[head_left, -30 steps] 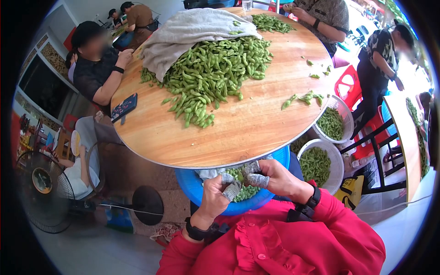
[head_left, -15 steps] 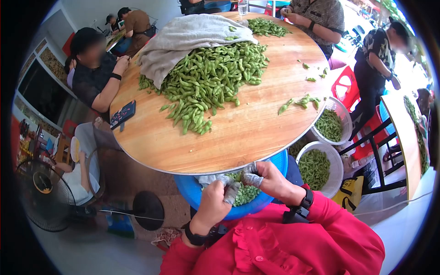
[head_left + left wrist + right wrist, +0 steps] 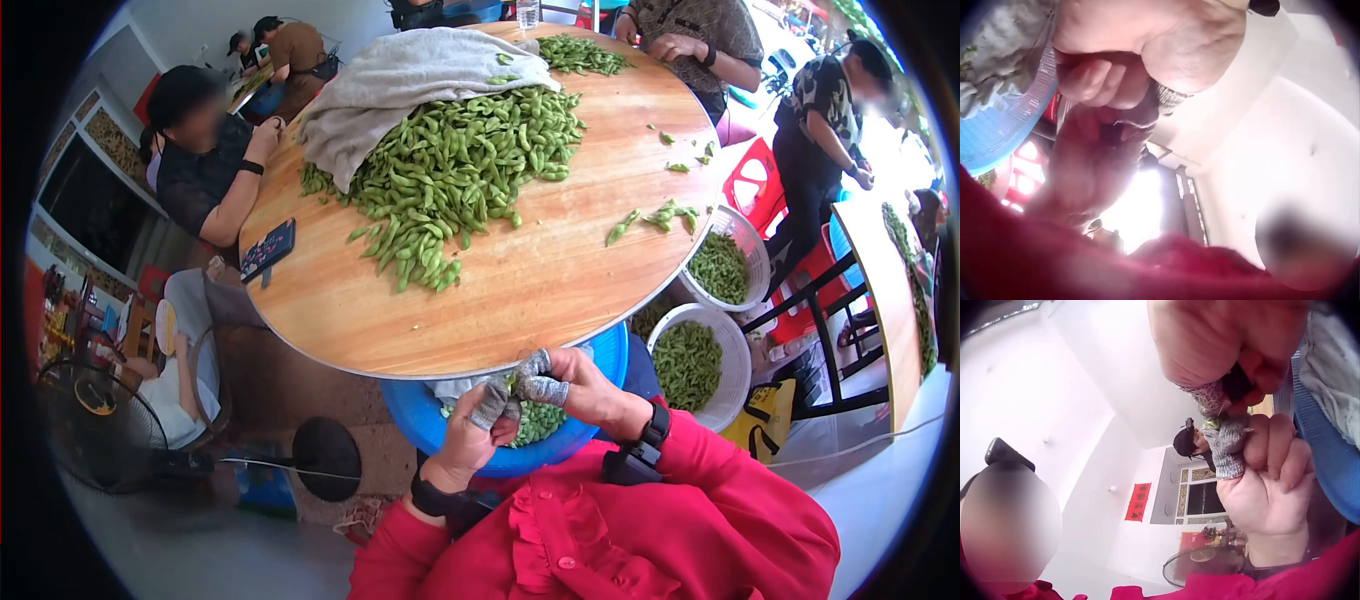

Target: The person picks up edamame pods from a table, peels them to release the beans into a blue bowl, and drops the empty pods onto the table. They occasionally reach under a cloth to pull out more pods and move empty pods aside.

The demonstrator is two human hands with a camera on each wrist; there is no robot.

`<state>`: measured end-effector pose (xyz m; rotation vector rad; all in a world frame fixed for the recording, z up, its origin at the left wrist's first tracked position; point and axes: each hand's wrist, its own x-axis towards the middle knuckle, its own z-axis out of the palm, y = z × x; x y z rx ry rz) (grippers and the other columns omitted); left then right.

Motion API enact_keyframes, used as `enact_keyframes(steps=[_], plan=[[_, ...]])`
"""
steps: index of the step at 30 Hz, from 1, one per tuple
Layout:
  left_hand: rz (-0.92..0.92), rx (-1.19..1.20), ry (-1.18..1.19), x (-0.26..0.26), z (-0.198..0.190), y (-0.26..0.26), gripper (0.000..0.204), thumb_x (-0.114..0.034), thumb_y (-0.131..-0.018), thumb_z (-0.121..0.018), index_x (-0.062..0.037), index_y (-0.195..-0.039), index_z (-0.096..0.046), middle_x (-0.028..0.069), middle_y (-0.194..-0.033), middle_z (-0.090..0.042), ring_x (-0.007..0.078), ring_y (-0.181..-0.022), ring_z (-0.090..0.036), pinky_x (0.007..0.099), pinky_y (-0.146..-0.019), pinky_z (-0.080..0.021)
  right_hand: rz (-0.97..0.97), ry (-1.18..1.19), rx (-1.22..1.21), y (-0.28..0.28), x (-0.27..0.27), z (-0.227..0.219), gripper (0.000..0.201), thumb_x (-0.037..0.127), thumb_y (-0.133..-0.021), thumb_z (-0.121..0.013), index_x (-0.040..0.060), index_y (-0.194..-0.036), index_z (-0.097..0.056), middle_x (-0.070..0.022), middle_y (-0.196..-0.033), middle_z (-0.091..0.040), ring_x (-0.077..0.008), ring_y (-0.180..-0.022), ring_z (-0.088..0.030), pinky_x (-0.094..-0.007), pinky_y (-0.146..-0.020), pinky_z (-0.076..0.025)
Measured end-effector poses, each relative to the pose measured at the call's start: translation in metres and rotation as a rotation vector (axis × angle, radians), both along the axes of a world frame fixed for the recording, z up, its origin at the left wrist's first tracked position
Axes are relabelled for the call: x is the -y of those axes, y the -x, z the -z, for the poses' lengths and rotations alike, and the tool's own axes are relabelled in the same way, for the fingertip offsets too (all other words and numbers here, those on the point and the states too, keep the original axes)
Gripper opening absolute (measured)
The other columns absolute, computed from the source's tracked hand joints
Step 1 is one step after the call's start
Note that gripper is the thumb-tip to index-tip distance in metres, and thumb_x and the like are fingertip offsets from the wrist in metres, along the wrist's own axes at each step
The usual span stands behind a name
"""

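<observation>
Over the blue basket (image 3: 420, 425), both hands meet at the table's near edge, grey knit covers on thumbs and forefingers. A small green soybean pod (image 3: 1213, 423) shows between the fingertips, mostly hidden by them. My left hand (image 3: 468, 436) pinches it from the left, its other fingers curled in the right wrist view. From the other side my right hand (image 3: 588, 390) pinches it too, knuckles bent. Shelled green beans (image 3: 537, 424) lie in the basket below, beside a pale cloth (image 3: 1007, 47) at its rim.
A big heap of pods (image 3: 470, 170), partly under a grey cloth (image 3: 390, 80), covers much of the round wooden table (image 3: 360, 320). Two white baskets (image 3: 738, 385) of pods stand at the right. A fan (image 3: 95, 430) is at the left. Other people sit or stand around.
Half a second ago the hands were slightly apart; now the fingertips have come together around a pod. The person at the far right of the table has lowered and spread their hands.
</observation>
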<state>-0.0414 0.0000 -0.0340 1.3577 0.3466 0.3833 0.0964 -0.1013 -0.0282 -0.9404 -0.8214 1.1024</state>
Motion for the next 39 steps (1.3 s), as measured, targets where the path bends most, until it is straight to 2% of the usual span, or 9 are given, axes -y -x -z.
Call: enact_keyframes(steps=[2,6,10,16,19,26,28,33,39], plan=[[0.079,-0.027,0.397,-0.003,0.000,0.004,0.023,-0.029,-0.084,-0.052,-0.0063,-0.084,-0.053,0.0018,-0.068,-0.051,0.0082,-0.055,-0.047,0.0197,-0.048,-0.035,-0.023,0.006,-0.055,-0.001,-0.001,0.002,0.011,0.012,-0.082,-0.055,0.0008,-0.085,-0.056,0.0020,-0.077,-0.056,-0.0053,-0.072,-0.048,-0.0216,-0.065,-0.041],[-0.226,-0.061,-0.848,-0.003,-0.030,-0.006,0.022,-0.017,-0.072,-0.067,-0.0025,-0.083,-0.056,0.0074,-0.071,-0.057,0.0171,-0.060,-0.055,0.0272,-0.053,-0.044,0.044,0.144,0.056,0.003,0.001,-0.006,0.012,0.011,-0.082,-0.056,-0.0001,-0.086,-0.056,0.0020,-0.078,-0.056,-0.0042,-0.073,-0.047,-0.0208,-0.065,-0.041],[-0.102,-0.032,-0.945,-0.013,-0.035,-0.004,0.019,-0.010,-0.067,-0.069,-0.0005,-0.081,-0.059,0.0077,-0.073,-0.057,0.0194,-0.067,-0.057,0.0279,-0.060,-0.045,0.044,0.151,0.157,0.003,0.004,-0.011,0.013,0.010,-0.082,-0.055,-0.0014,-0.086,-0.056,0.0021,-0.079,-0.056,-0.0035,-0.074,-0.046,-0.0207,-0.065,-0.041],[0.062,0.077,-0.073,-0.019,-0.021,0.001,0.015,0.001,-0.072,-0.062,0.0022,-0.086,-0.060,0.0039,-0.082,-0.060,0.0101,-0.071,-0.054,0.0215,-0.063,-0.042,0.008,0.013,0.282,0.002,0.006,-0.019,0.014,0.010,-0.082,-0.055,-0.0021,-0.089,-0.056,-0.0009,-0.077,-0.058,-0.0051,-0.072,-0.046,-0.0235,-0.064,-0.041],[0.053,-0.021,-0.574,-0.024,-0.029,0.002,0.017,0.004,-0.070,-0.060,0.0027,-0.087,-0.059,0.0089,-0.084,-0.061,0.0100,-0.076,-0.055,0.0232,-0.065,-0.044,0.026,0.046,0.457,0.000,0.008,-0.028,0.015,0.007,-0.078,-0.056,-0.0017,-0.090,-0.056,-0.0083,-0.077,-0.058,-0.0116,-0.072,-0.051,-0.0267,-0.064,-0.042],[-0.021,-0.047,-0.472,-0.012,-0.029,-0.002,0.023,0.008,-0.067,-0.054,0.0043,-0.090,-0.055,0.0076,-0.075,-0.059,0.0089,-0.066,-0.053,0.0222,-0.059,-0.043,0.138,-0.033,0.822,0.005,0.005,-0.023,0.023,0.002,-0.068,-0.058,-0.0015,-0.091,-0.056,-0.0217,-0.082,-0.055,-0.0379,-0.077,-0.053,-0.0364,-0.067,-0.044],[-0.067,-0.067,-0.647,-0.011,-0.022,-0.003,0.022,0.009,-0.068,-0.051,0.0046,-0.089,-0.055,0.0053,-0.075,-0.058,0.0085,-0.067,-0.054,0.0216,-0.060,-0.044,0.170,-0.045,0.784,0.009,0.003,-0.025,0.018,0.003,-0.071,-0.058,-0.0022,-0.088,-0.056,-0.0169,-0.078,-0.057,-0.0311,-0.073,-0.055,-0.0334,-0.064,-0.044],[-0.091,0.009,-0.227,-0.006,-0.022,0.000,0.017,-0.002,-0.080,-0.051,0.0015,-0.095,-0.054,0.0016,-0.079,-0.057,0.0054,-0.065,-0.050,0.0196,-0.059,-0.041,0.103,0.176,0.202,-0.001,0.003,-0.018,0.014,0.014,-0.081,-0.056,0.0006,-0.079,-0.055,0.0039,-0.067,-0.051,-0.0057,-0.066,-0.046,-0.0211,-0.059,-0.040],[0.167,-0.138,0.011,-0.016,-0.020,0.007,0.010,-0.011,-0.084,-0.051,-0.0015,-0.088,-0.054,-0.0018,-0.067,-0.052,0.0040,-0.059,-0.046,0.0181,-0.051,-0.037,0.058,0.263,0.044,-0.007,0.010,-0.025,0.017,0.019,-0.083,-0.054,0.0033,-0.079,-0.056,0.0028,-0.071,-0.054,-0.0044,-0.066,-0.046,-0.0197,-0.060,-0.038]])
